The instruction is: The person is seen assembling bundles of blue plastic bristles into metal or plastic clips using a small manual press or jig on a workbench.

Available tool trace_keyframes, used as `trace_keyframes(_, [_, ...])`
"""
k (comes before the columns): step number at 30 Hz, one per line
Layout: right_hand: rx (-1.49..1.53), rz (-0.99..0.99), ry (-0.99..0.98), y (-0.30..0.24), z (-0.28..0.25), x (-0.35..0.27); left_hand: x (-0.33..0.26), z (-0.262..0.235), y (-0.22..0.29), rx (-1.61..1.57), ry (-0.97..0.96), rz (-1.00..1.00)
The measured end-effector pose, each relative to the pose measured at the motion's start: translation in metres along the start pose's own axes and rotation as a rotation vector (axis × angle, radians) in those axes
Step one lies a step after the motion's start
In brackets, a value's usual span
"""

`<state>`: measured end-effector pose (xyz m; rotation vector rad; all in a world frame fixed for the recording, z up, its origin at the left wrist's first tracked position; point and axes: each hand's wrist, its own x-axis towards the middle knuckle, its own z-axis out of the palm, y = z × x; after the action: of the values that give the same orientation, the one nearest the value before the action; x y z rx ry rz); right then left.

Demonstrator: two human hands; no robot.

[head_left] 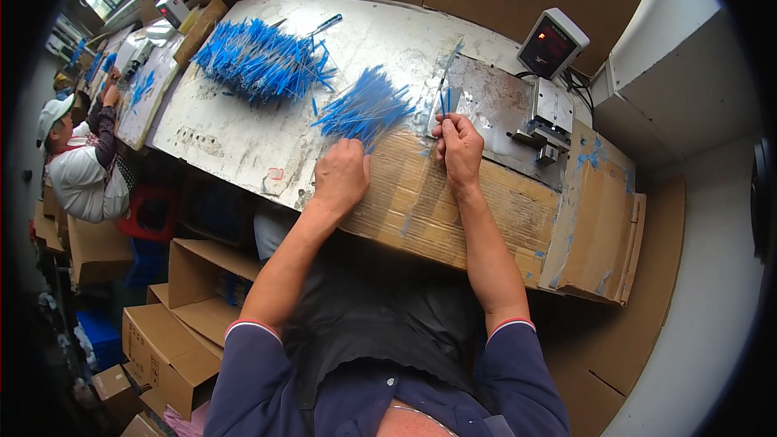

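My right hand [462, 152] pinches a few thin blue sticks [445, 100] upright, between thumb and fingers, at the left edge of a metal plate [494, 105]. At the near edge of a small loose pile of thin blue-and-clear plastic sticks [364, 105] is my left hand [342, 173], its fingers curled closed. Whatever lies in those fingers is hidden. A larger heap of the same sticks [259, 61] lies farther back to the left. On the plate's right side sits a small metal fixture [550, 113].
Behind the fixture stands a white display box [554, 43] with red digits. Flattened cardboard [437, 198] covers the table's near edge. A pen [326, 24] lies at the back. Cardboard boxes [170, 348] stand lower left. A co-worker [85, 162] works at another table on the left.
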<state>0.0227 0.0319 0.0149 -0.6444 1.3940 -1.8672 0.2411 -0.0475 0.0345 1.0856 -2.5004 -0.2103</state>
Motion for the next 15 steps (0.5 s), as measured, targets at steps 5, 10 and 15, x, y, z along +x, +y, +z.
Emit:
trace_keyframes(5, [-0.304, -0.281, 0.050, 0.003, 0.013, -0.010, -0.009, -0.005, -0.007, -0.030, 0.016, -0.066])
trace_keyframes(10, [-0.472, -0.343, 0.035, 0.004, 0.034, -0.026, -0.020, -0.020, -0.015, -0.221, 0.098, -0.103])
trace_keyframes(15, [-0.478, -0.473, 0.018, 0.013, 0.044, -0.020, -0.034, -0.033, -0.016, -0.541, 0.150, -0.341])
